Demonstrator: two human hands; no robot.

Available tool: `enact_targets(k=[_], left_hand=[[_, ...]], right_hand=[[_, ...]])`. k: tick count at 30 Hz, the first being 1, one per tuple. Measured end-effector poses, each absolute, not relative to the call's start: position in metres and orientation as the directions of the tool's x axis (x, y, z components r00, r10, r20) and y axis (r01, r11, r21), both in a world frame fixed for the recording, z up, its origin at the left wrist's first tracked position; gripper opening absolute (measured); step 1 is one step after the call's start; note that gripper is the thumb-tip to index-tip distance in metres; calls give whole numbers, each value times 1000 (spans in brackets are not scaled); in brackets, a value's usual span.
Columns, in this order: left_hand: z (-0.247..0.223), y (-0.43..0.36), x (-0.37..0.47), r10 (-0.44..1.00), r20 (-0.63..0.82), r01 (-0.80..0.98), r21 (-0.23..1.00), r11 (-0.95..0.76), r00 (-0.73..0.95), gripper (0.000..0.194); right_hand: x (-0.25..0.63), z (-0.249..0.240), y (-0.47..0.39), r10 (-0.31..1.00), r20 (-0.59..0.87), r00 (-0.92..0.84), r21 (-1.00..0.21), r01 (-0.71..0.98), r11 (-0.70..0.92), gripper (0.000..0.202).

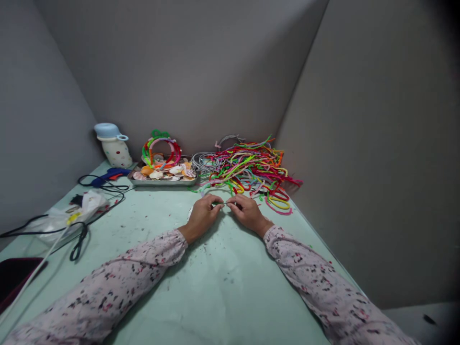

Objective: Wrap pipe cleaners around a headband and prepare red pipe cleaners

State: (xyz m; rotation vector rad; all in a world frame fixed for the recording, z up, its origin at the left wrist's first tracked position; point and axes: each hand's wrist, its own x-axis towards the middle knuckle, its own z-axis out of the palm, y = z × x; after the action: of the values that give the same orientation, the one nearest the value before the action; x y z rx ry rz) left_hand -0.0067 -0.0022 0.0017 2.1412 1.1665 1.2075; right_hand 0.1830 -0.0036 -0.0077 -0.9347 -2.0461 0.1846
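Note:
My left hand point(205, 215) and my right hand point(247, 213) meet over the middle of the table, fingertips nearly touching. Both are pinched on the ends of something thin that spans the small gap between them; it is too small to make out. Just beyond my hands lies a tangled pile of colourful fuzzy stems point(251, 165), with looped pieces at its near right side. A coil of grey wire point(206, 163) rests at the pile's left. Further left, a metal tray point(163, 183) holds shells, and colourful fuzzy rings point(161, 143) stand upright on it.
A white bottle point(118, 152) with a blue lid stands at the back left. Near it are a dark blue item point(108, 177), black cables point(81, 239) and a clear plastic bag point(91, 203). Grey walls enclose the green table point(223, 297) at the back and sides.

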Motion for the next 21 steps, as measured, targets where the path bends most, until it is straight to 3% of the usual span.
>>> enact_targets(k=[21], left_hand=[[7, -6, -6, 803, 519, 482, 646, -592, 292, 15]], right_hand=[[182, -6, -3, 678, 663, -318, -427, 583, 691, 11]])
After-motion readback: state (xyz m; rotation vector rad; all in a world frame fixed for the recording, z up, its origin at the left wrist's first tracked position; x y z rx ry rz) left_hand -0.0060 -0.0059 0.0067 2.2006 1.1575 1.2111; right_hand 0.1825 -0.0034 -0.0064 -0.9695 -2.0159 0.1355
